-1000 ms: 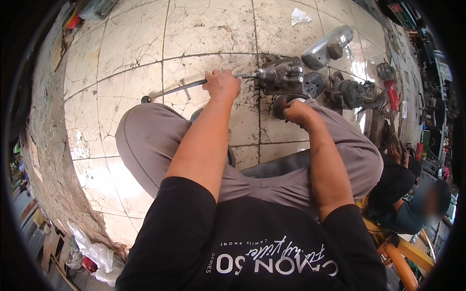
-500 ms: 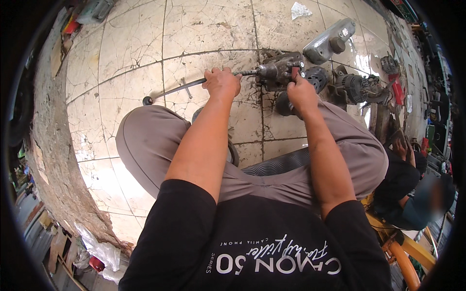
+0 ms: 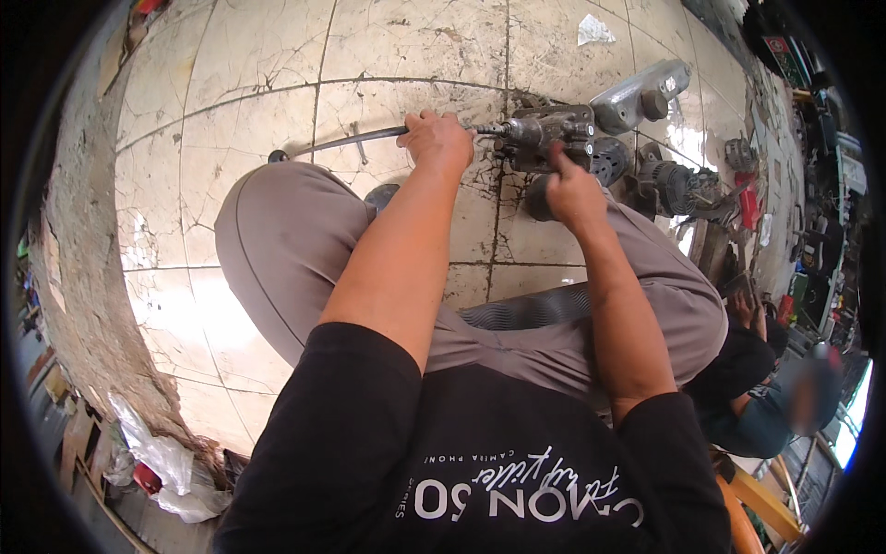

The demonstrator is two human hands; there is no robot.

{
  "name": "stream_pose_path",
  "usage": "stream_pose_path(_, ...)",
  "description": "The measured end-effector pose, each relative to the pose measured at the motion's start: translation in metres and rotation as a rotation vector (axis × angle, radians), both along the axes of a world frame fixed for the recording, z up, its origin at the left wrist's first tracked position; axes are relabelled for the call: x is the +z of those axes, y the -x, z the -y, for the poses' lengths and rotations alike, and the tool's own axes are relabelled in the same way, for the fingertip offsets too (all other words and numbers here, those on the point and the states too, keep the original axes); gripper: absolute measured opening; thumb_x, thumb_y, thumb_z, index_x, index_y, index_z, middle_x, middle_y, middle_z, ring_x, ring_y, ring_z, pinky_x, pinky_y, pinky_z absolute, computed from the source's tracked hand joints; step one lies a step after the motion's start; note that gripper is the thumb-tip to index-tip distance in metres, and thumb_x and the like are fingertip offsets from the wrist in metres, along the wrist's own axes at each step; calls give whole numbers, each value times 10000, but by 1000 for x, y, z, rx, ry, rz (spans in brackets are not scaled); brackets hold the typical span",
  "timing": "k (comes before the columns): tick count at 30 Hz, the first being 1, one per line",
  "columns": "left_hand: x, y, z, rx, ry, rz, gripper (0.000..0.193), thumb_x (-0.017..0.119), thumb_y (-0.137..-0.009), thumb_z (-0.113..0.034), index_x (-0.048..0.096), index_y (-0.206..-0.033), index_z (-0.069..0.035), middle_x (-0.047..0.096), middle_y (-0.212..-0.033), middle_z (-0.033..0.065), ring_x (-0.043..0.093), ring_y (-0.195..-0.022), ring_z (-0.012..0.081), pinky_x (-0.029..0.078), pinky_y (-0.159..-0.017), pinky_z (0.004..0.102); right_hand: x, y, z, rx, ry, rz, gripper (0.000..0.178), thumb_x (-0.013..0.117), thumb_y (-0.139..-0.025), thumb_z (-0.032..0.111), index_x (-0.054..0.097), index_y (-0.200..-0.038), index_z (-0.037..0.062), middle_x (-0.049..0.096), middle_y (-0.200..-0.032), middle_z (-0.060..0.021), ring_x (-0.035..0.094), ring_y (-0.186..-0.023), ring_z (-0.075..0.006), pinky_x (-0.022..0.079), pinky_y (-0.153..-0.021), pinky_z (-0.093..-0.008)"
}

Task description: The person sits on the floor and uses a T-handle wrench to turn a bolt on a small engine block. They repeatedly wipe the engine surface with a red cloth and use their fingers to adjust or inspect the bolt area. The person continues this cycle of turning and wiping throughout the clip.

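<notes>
Rod (image 3: 367, 136) partly invisible beneath left hand (image 3: 437, 141)

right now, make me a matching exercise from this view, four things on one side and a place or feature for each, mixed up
Column one
1. left hand
2. right hand
3. silver container
4. white scrap

Column two
A. near the top of the picture
B. has a dark round piece on it
C. on the dark rod
D. at the near side of the metal block

Pairs: 1-C, 2-D, 3-B, 4-A
</notes>
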State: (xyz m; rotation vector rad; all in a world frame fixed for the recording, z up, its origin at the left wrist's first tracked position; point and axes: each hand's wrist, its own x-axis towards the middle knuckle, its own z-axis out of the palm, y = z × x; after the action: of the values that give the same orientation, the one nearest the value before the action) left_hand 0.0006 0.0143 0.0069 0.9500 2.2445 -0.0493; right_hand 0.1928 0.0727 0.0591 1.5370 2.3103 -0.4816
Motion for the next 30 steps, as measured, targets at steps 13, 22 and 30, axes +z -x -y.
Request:
stream_pose_path(13,-9,0,1,5,-54,-18,498,475,-973,-487,562,-1318,-137,484,-1350,130,406,-1272,364,409,-990,589,6,-7,-9,11,-129,101,495,506,-872,250,538,-1366,229,687,-1000,-221,657,-957,-388,520,-831,-475)
stream_pose_path(22,-12,-2,-2,33,-24,-13,487,494,-963,-485,558,-1323,-164,457,-1380,103,379,-1292,331,390,-996,582,-14,-23,-18,61,83,-104,475,488,-856,255,577,-1310,146,662,-1046,-248,618,-1003,-434,479,-924,-470)
stream_pose_path(30,-4,-3,-2,15,-14,-4,505,473,-973,-495,554,-1327,-143,484,-1357,131,399,-1284,353,405,-1002,568,-33,-29,-9,128,214,10,461,496,-842,191,592,-1262,28,626,-1123,-298,605,-1075,-418,467,-962,-460)
